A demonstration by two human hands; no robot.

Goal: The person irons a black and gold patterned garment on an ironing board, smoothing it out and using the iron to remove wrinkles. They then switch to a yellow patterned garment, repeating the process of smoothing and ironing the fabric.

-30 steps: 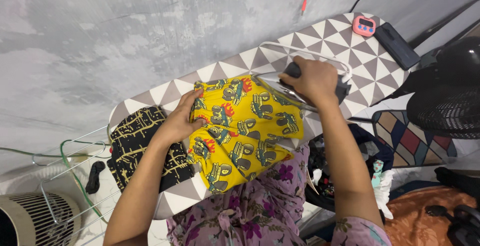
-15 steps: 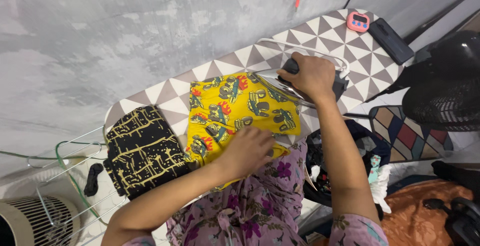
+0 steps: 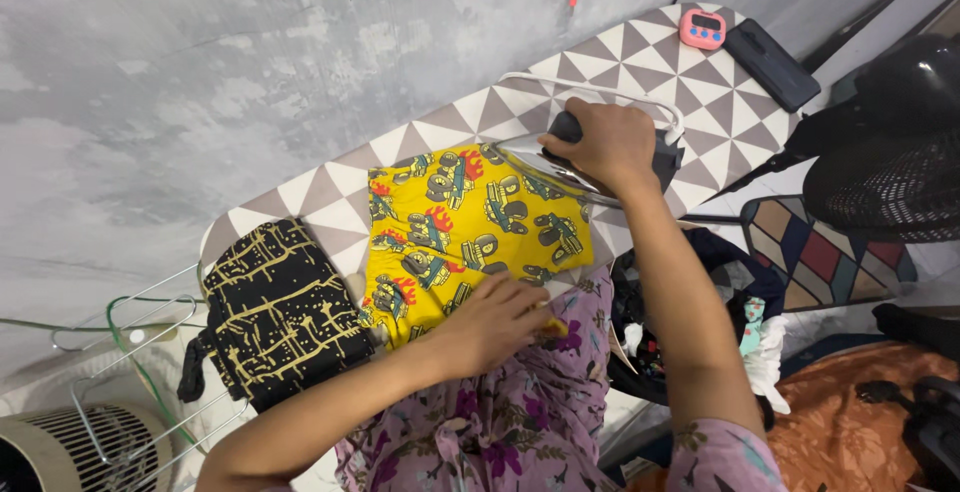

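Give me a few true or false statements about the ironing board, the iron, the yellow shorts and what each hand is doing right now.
1. The right hand grips the iron. True.
2. The left hand lies on the black folded garment. False: it is on the near edge of the yellow shorts.
3. The iron sits at the far right corner of the shorts. True.
4. The pink timer lies on the shorts. False: it is at the far end of the ironing board, beside a dark flat device.
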